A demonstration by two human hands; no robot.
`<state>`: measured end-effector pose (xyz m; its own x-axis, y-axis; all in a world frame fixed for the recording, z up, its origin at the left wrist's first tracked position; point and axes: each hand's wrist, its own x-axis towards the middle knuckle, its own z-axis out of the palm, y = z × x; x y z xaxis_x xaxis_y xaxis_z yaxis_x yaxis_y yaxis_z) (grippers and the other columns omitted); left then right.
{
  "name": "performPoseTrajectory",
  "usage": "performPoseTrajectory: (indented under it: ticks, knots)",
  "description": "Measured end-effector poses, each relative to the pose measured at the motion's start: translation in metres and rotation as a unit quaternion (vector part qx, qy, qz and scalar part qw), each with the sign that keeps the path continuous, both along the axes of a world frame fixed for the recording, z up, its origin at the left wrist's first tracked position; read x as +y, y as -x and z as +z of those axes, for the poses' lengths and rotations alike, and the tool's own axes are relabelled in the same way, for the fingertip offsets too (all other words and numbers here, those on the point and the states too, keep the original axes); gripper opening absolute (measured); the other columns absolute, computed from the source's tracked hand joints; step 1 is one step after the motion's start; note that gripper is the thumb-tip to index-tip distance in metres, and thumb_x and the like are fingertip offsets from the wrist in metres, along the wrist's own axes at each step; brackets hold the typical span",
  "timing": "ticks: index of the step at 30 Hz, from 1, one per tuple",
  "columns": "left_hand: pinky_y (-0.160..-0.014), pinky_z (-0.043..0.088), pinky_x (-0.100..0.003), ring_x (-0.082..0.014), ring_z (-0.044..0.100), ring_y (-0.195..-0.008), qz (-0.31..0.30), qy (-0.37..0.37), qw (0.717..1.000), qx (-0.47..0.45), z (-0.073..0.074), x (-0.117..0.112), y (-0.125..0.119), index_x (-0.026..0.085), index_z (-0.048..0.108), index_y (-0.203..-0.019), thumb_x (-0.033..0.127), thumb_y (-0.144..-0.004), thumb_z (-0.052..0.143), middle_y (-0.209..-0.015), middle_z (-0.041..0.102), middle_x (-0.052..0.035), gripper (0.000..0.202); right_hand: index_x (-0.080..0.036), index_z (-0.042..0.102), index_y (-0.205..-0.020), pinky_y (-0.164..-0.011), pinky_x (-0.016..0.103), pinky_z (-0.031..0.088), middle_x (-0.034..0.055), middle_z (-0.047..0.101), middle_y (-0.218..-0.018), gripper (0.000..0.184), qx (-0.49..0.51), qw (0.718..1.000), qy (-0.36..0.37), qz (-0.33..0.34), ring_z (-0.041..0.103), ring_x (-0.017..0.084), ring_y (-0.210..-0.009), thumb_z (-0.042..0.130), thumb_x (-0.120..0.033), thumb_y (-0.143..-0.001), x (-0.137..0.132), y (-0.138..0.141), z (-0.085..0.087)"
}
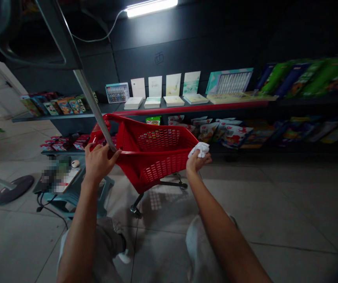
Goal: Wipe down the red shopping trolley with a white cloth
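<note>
A red shopping cart with perforated basket walls stands on wheels in front of me, its handle end to the left. My left hand grips the cart's rim near the handle, close beside a metal pole. At the cart's far right corner, my right hand is closed on a crumpled white cloth, which touches the end of the rim. The basket's bottom is partly hidden behind its near wall.
Shelves behind the cart carry books, boxes and snack bags. A blue-grey stool bearing devices and cables is at left. Nearby is a round pole base. A tube light hangs above.
</note>
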<state>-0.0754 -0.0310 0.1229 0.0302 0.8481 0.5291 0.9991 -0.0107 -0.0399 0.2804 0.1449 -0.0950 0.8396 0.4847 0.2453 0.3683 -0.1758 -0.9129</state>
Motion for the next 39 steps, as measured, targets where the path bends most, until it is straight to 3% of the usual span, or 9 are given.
performPoseTrajectory:
  ticks: [6,9,12,16,20,26,32,35,39]
  knots:
    - [-0.111,0.031,-0.049,-0.0292,0.066,-0.097,0.003,-0.012,1.0,-0.012,-0.005,0.008,-0.013,0.024,0.072,-0.097,0.049,-0.1,0.048,-0.088,0.074,-0.0096,0.034,-0.014,0.043,-0.147,-0.094,0.053,0.054,0.0273,0.059,-0.123,0.06,0.107,0.988,0.079,0.081,0.065,0.039,-0.115,0.017,-0.045,-0.103,-0.001,0.019,-0.01]
    - [-0.111,0.029,-0.05,-0.0291,0.066,-0.098,-0.008,-0.015,1.0,-0.02,-0.006,0.011,-0.019,0.025,0.071,-0.097,0.046,-0.1,0.05,-0.088,0.075,-0.0088,0.03,-0.015,0.047,-0.143,-0.093,0.05,0.055,0.0247,0.062,-0.119,0.055,0.07,0.995,0.023,0.072,0.066,0.036,-0.113,0.027,-0.046,-0.102,-0.018,0.058,-0.005]
    - [-0.112,0.028,-0.051,-0.0285,0.066,-0.096,-0.014,-0.021,0.999,-0.019,-0.007,0.013,-0.026,0.025,0.07,-0.096,0.046,-0.101,0.05,-0.086,0.074,-0.0083,0.029,-0.015,0.048,-0.14,-0.098,0.047,0.055,0.0226,0.061,-0.122,0.05,-0.028,0.985,-0.057,0.163,0.064,0.034,-0.115,0.038,-0.046,-0.101,-0.055,0.109,0.004]
    - [-0.112,0.028,-0.051,-0.0274,0.065,-0.092,-0.005,-0.028,0.999,-0.017,-0.009,0.014,-0.035,0.025,0.069,-0.095,0.045,-0.101,0.051,-0.085,0.074,-0.0075,0.028,-0.021,0.055,-0.138,-0.108,0.046,0.051,0.0196,0.053,-0.142,0.042,-0.228,0.866,-0.165,0.412,0.057,0.031,-0.128,0.055,-0.036,-0.098,-0.11,0.166,0.014]
    - [-0.111,0.029,-0.051,-0.0281,0.065,-0.095,-0.009,-0.03,0.999,-0.029,-0.012,0.014,-0.041,0.025,0.069,-0.097,0.044,-0.101,0.053,-0.087,0.075,-0.0072,0.025,-0.029,0.067,-0.133,-0.115,0.046,0.047,0.0109,0.061,-0.141,0.037,-0.389,0.721,-0.193,0.54,0.055,0.027,-0.132,0.054,-0.017,-0.1,-0.126,0.185,0.025]
    - [-0.109,0.029,-0.051,-0.0299,0.064,-0.099,-0.014,-0.036,0.998,-0.043,-0.014,0.019,-0.05,0.024,0.069,-0.097,0.044,-0.101,0.053,-0.092,0.076,-0.0096,0.026,-0.029,0.07,-0.132,-0.108,0.045,0.051,0.0093,0.068,-0.135,0.035,-0.475,0.68,-0.175,0.53,0.058,0.027,-0.129,0.054,-0.017,-0.103,-0.113,0.171,0.013]
    - [-0.106,0.029,-0.05,-0.0306,0.063,-0.101,-0.022,-0.03,0.998,-0.048,-0.013,0.023,-0.052,0.024,0.067,-0.097,0.045,-0.102,0.051,-0.094,0.077,-0.0102,0.027,-0.022,0.075,-0.115,-0.098,0.041,0.055,0.0085,0.074,-0.125,0.023,-0.569,0.571,-0.149,0.572,0.061,0.025,-0.12,0.062,-0.014,-0.097,-0.113,0.147,-0.027]
    - [-0.106,0.029,-0.049,-0.0303,0.063,-0.101,-0.019,-0.033,0.999,-0.039,-0.013,0.023,-0.051,0.024,0.067,-0.096,0.045,-0.102,0.051,-0.094,0.076,-0.0101,0.027,-0.026,0.074,-0.119,-0.1,0.042,0.053,0.0063,0.071,-0.131,0.025,-0.569,0.589,-0.159,0.552,0.059,0.026,-0.121,0.06,-0.017,-0.1,-0.11,0.124,-0.006]
    - [-0.107,0.029,-0.049,-0.0302,0.062,-0.1,-0.011,-0.04,0.998,-0.043,-0.015,0.024,-0.053,0.023,0.066,-0.094,0.046,-0.101,0.053,-0.091,0.075,-0.0093,0.027,-0.031,0.072,-0.129,-0.107,0.044,0.047,0.0069,0.066,-0.137,0.033,-0.479,0.696,-0.164,0.51,0.055,0.028,-0.126,0.053,-0.021,-0.104,-0.102,0.099,0.042]
